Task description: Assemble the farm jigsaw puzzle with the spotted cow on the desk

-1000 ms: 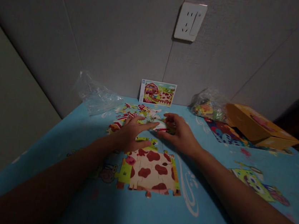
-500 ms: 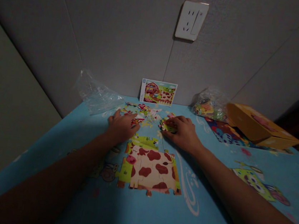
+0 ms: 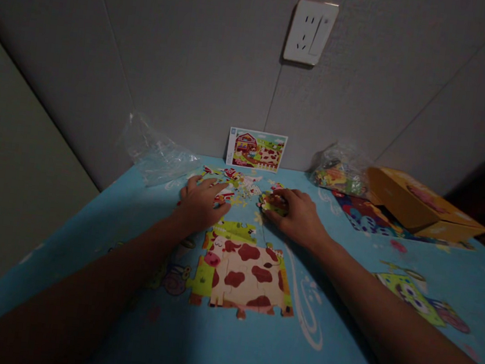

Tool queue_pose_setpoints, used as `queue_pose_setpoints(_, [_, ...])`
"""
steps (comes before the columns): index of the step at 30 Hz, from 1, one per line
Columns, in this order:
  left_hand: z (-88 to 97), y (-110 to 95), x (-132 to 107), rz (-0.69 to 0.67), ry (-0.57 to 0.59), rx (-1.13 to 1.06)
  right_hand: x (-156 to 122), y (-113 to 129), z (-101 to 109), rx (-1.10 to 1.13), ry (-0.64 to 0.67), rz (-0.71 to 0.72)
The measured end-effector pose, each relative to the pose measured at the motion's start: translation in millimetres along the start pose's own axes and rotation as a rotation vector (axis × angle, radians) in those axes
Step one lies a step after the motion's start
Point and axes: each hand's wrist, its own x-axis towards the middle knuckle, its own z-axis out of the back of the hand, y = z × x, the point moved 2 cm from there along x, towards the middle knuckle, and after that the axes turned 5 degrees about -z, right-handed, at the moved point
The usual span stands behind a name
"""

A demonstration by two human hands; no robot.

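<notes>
A partly joined jigsaw puzzle point(image 3: 247, 273) of a spotted cow lies flat on the blue table, between my forearms. Beyond it, my left hand point(image 3: 202, 205) rests over loose puzzle pieces point(image 3: 222, 198), its fingers spread and partly covering them. On the other side, my right hand point(image 3: 302, 217) has thumb and fingers closed around a small cluster of green and flowered puzzle pieces point(image 3: 272, 204). More loose pieces point(image 3: 246, 183) are scattered between and behind both hands.
A picture card point(image 3: 256, 150) of a farm leans on the wall. Crumpled clear plastic point(image 3: 161, 158) lies at the back left. At the back right are a plastic bag point(image 3: 342, 170) with colourful contents and an orange box point(image 3: 428, 206) on a printed sheet point(image 3: 363, 216).
My left hand has shifted very slightly to the right, with its fingers spread a little differently over the pieces. My right hand stays on the same cluster.
</notes>
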Motion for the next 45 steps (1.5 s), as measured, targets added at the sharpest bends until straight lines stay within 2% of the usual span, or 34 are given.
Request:
queue_pose_setpoints(6, [5.2, -6, 0, -0.188, -0.011, -0.136, 1, 3, 7, 0.054, -0.044, -0.002])
queue_pose_setpoints(10, [8.4, -17, -6, -0.467, 0.125, -0.291, -4, 17, 16, 0.236, -0.069, 0.106])
queue_pose_setpoints(13, [8.2, -21, -11, -0.552, 0.192, -0.334, -9, 27, 18, 0.325, -0.016, 0.233])
queue_pose_setpoints(16, [6.5, -19, -9, -0.501, 0.129, -0.290, -9, 27, 16, 0.300, 0.000, 0.263])
queue_pose_setpoints(21, [5.4, -8, 2, -0.171, -0.006, -0.163, -1, 8, 10, 0.076, -0.053, 0.043])
queue_pose_setpoints(25, [7.0, -6, 4, 0.009, 0.007, -0.063, -1, 1, 6, -0.057, -0.012, -0.067])
queue_pose_setpoints(30, [4.1, -3, 1, 0.078, 0.071, 0.023, -2, 3, 6, -0.083, 0.015, -0.087])
queue_pose_setpoints(35, [0.0, 3, 0, 0.070, 0.046, 0.102, -1, 3, 8, -0.039, 0.003, -0.083])
queue_pose_setpoints(37, [1.1, 2, 0, 0.025, 0.024, 0.057, 0, 4, 10, 0.028, -0.006, -0.078])
queue_pose_setpoints(39, [4.2, -2, 1, -0.090, -0.004, -0.047, 0, 7, 12, 0.135, -0.020, -0.035])
queue_pose_setpoints(43, [9.7, -17, -4, -0.430, 0.055, -0.276, -4, 18, 14, 0.354, 0.011, 0.208])
queue_pose_setpoints(45, [9.7, -22, -7, -0.534, 0.101, -0.320, -8, 23, 14, 0.412, 0.050, 0.337])
